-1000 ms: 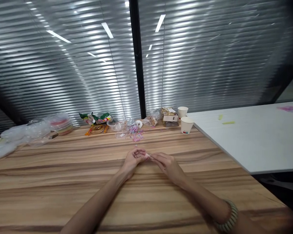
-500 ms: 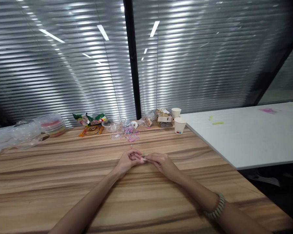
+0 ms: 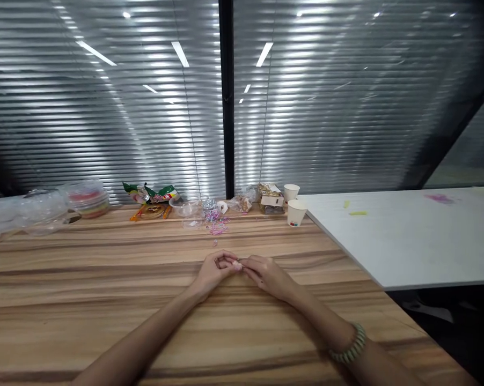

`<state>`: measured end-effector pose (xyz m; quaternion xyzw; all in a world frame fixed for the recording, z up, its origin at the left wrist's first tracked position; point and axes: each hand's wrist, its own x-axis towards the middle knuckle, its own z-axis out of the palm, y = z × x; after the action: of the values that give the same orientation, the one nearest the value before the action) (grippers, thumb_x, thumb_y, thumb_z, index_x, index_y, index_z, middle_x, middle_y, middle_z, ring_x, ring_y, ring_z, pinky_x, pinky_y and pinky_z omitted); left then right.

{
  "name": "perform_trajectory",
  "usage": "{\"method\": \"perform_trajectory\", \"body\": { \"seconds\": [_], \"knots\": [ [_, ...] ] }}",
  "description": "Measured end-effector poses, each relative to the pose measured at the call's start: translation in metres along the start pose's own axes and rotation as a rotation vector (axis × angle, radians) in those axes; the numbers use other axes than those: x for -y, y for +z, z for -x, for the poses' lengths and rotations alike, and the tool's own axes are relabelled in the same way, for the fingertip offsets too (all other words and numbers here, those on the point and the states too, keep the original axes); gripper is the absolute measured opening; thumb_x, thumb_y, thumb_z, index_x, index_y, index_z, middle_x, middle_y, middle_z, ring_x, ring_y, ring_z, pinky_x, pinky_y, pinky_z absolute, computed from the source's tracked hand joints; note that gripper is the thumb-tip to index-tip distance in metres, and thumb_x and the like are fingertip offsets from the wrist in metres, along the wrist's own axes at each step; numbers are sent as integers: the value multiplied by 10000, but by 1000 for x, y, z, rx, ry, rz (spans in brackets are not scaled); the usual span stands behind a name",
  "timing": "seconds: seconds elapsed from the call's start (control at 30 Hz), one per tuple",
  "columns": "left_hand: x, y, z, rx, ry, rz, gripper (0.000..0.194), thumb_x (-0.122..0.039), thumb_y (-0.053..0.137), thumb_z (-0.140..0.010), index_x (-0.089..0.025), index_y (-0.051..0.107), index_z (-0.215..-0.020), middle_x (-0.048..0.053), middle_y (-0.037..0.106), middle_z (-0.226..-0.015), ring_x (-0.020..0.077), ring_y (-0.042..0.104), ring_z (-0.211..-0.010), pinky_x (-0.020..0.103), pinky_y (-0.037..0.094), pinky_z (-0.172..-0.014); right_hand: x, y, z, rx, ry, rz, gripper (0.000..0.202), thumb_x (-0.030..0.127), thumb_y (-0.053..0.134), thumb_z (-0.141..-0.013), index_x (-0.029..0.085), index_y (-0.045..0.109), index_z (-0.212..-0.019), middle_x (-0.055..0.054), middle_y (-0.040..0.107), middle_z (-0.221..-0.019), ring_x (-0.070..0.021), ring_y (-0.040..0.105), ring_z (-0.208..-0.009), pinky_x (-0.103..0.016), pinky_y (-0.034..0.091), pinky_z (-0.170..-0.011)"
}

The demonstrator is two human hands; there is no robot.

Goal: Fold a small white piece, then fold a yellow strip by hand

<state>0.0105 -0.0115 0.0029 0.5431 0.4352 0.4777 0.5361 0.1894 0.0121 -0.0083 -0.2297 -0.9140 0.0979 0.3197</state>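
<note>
My left hand (image 3: 213, 272) is closed, pinching a small pale pink piece (image 3: 237, 265) between thumb and fingertips; its kind is too small to make out. From the other side my right hand (image 3: 268, 274) meets it, fingers pressed together at the piece's right edge. Whether the right fingers hold the same piece or something thin beside it, I cannot tell. Both hands are just above the wooden table (image 3: 165, 332). Beyond them lies a scatter of pink and purple small bits (image 3: 218, 228), in front of a clear container (image 3: 211, 210) with similar bits.
Two paper cups (image 3: 295, 213) stand at the back right beside a small box (image 3: 272, 200). Snack packets (image 3: 155, 194), a clear bowl (image 3: 181, 206), stacked round tubs (image 3: 87, 199) and plastic wrapping (image 3: 33, 212) line the back left. A white table (image 3: 419, 241) adjoins on the right.
The view has tilted and shifted slightly. The pink piece between my fingertips shows more plainly now, turned a little. Both hands stay together in nearly the same place.
</note>
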Motion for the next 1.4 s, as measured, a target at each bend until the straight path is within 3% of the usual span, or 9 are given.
{"method": "perform_trajectory", "body": {
  "seconds": [0.13, 0.33, 0.6, 0.77, 0.97, 1.17, 1.4],
  "knots": [
    [1, 5, 3, 88, 10, 25, 325, -257, 723, -610, -154, 606, -895, 16, 614, -716, 124, 585, -680, 215, 446, -656, 4, -3, 2, -13, 25, 26, 208, 110, 408, -859, 149, 587, -958, -56, 616, -779, -155, 564, -701, -244, 442, -646],
    [0, 8, 6, 198, -51, 112, 421, -227, 741, -585, -177, 587, -974, -5, 554, -789, 91, 565, -642, 202, 458, -619, 7, 0, 5, 8, 3, -25, 243, 84, 396, -844, 152, 562, -1007, -76, 633, -897, -157, 587, -811, -245, 452, -716],
    [3, 10, 3, 179, -99, 54, 435, -262, 756, -556, -146, 574, -933, -21, 525, -718, 113, 579, -610, 267, 505, -603, 10, 3, 8, -27, 19, -89, 223, 87, 401, -834, 163, 600, -898, -55, 642, -844, -150, 590, -769, -233, 439, -695],
    [2, 11, 1, 137, -78, 93, 415, -315, 739, -587, -138, 532, -901, -19, 549, -668, 127, 582, -626, 238, 473, -575, 18, -1, 6, -143, 161, -211, 217, 147, 417, -858, 176, 629, -892, -34, 649, -749, -130, 592, -653, -221, 445, -644],
    [6, 14, -3, 33, 73, 56, 345, -342, 697, -648, -158, 485, -849, -38, 546, -650, 97, 539, -613, 213, 420, -601, 19, 0, 4, -240, 343, -458, 238, 299, 465, -856, 165, 662, -855, -40, 647, -663, -129, 584, -523, -224, 473, -529],
    [11, 16, -6, 88, 165, 50, 291, -361, 636, -710, -175, 445, -824, -27, 576, -629, 133, 567, -620, 262, 439, -628, 18, 2, 1, -297, 480, -750, 321, 431, 536, -789, 136, 659, -812, -51, 632, -628, -151, 584, -520, -251, 495, -495],
    [9, -1, -6, 143, 132, -48, 243, -343, 653, -696, -134, 545, -757, 45, 623, -786, 161, 579, -771, 281, 434, -738, 22, 1, -1, -225, 473, -630, 335, 435, 514, -800, 140, 670, -829, -41, 616, -584, -143, 567, -495, -250, 481, -492]
  ]
}}
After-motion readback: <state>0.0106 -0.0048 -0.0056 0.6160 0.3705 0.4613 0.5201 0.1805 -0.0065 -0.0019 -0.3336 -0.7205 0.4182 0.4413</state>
